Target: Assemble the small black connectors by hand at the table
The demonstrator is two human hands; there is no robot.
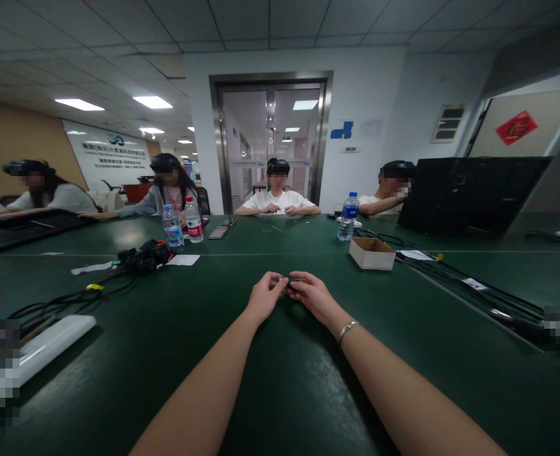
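Note:
Over the middle of the green table (280, 367), my left hand (265, 297) and my right hand (314, 296) almost meet at the fingertips. The thumb and fingers of my left hand are closed in a pinch. My right hand curls its fingers in toward the same spot, also closed. Something small and dark seems to sit between the fingertips, too small to name. A silver bracelet (347, 330) circles my right wrist. Nearest to my right hand is a small open cardboard box (372, 258), standing beyond it to the right.
Water bottles (172, 227) stand at the back left, another bottle (348, 218) behind the box. Black cables (144, 256) lie left, more cables (470, 285) right. A white long object (56, 345) is near left. A large black panel (470, 193) stands right. Several people sit around.

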